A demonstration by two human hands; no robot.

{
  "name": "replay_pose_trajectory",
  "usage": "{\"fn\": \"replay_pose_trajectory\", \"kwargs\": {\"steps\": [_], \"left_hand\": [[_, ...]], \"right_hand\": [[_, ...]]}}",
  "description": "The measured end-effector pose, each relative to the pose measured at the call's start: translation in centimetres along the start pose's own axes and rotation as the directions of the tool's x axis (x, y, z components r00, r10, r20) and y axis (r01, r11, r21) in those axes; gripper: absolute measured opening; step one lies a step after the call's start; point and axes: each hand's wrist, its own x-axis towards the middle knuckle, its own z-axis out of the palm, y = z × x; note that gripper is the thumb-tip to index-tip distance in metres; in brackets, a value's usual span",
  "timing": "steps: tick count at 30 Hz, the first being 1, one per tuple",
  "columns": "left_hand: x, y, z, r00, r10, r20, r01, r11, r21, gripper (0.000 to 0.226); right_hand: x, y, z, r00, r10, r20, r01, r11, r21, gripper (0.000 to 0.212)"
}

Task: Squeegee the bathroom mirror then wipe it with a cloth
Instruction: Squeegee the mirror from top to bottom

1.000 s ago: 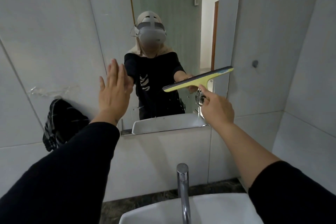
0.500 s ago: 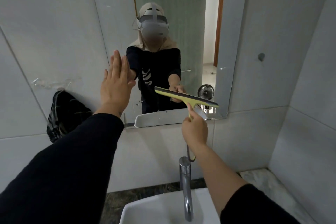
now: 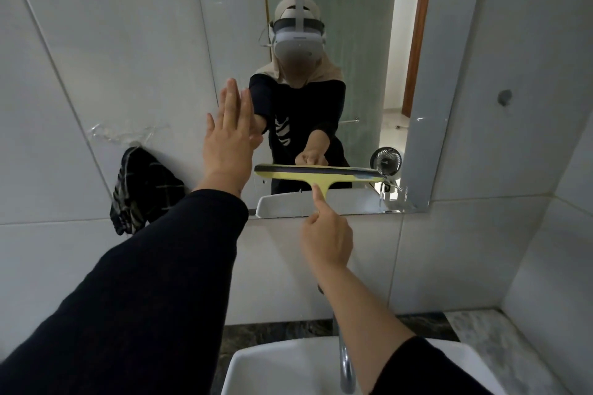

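Note:
The wall mirror [image 3: 353, 42] fills the upper middle of the head view. My right hand [image 3: 325, 236] grips the handle of a yellow squeegee [image 3: 317, 174], index finger stretched along the stem. Its blade lies level against the glass near the mirror's bottom edge. My left hand [image 3: 229, 141] is flat and open, fingers up, resting on the mirror's left side. A dark checked cloth [image 3: 142, 189] hangs on the tiled wall to the left of the mirror.
A white basin [image 3: 288, 369] with a chrome tap [image 3: 346, 369] sits below my arms. A dark stone counter [image 3: 276, 335] runs behind it. Tiled walls close in at left and right. The mirror reflects a small fan [image 3: 386, 161] and a person wearing a headset.
My right hand has drawn the squeegee down the glass and leftward, and the blade went from tilted to level. My left hand stayed flat on the mirror.

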Motion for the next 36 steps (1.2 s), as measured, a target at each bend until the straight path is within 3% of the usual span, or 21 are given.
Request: {"fn": "replay_pose_trajectory", "kwargs": {"steps": [4, 8, 11, 15, 18, 21, 24, 28, 36], "left_hand": [[0.0, 0.1, 0.1, 1.0, -0.016, 0.001, 0.016, 0.999, 0.047, 0.093], [0.0, 0.1, 0.1, 1.0, -0.02, 0.004, 0.02, 0.997, 0.074, 0.097], [0.1, 0.1, 0.1, 1.0, -0.028, 0.008, 0.027, 0.997, 0.075, 0.097], [0.5, -0.3, 0.7, 1.0, -0.02, 0.021, 0.019, 1.0, 0.023, 0.091], [0.5, -0.2, 0.9, 0.998, -0.043, 0.037, 0.04, 0.996, 0.082, 0.1], [0.1, 0.7, 0.3, 0.997, -0.082, 0.014, 0.08, 0.989, 0.121, 0.093], [-1.3, 2.1, 0.5, 0.997, -0.074, -0.027, 0.076, 0.994, 0.077, 0.079], [-4.7, 5.1, 2.5, 0.998, 0.062, 0.006, -0.062, 0.998, -0.02, 0.068], [-7.6, 10.1, 6.4, 0.984, 0.147, 0.1, -0.14, 0.988, -0.069, 0.079]], "right_hand": [[0.0, 0.0, 0.0, 1.0, -0.016, 0.017, 0.017, 0.999, -0.047, 0.053], [-1.0, 0.3, 0.0, 0.98, -0.1, 0.172, 0.136, 0.968, -0.211, 0.057], [-1.2, 0.6, 0.2, 0.971, -0.125, 0.202, 0.18, 0.941, -0.287, 0.06], [-0.4, 2.2, -0.9, 0.933, -0.184, 0.31, 0.311, 0.846, -0.434, 0.07], [0.6, 3.4, -2.6, 0.908, -0.219, 0.358, 0.386, 0.77, -0.507, 0.073], [1.5, 4.0, -4.1, 0.895, -0.232, 0.381, 0.422, 0.718, -0.553, 0.072], [1.9, 4.4, -5.0, 0.896, -0.226, 0.382, 0.422, 0.702, -0.573, 0.072], [2.2, 5.3, -5.6, 0.911, -0.223, 0.347, 0.395, 0.714, -0.578, 0.073], [3.7, 9.4, -8.4, 0.957, -0.178, 0.23, 0.279, 0.781, -0.559, 0.072]]}}
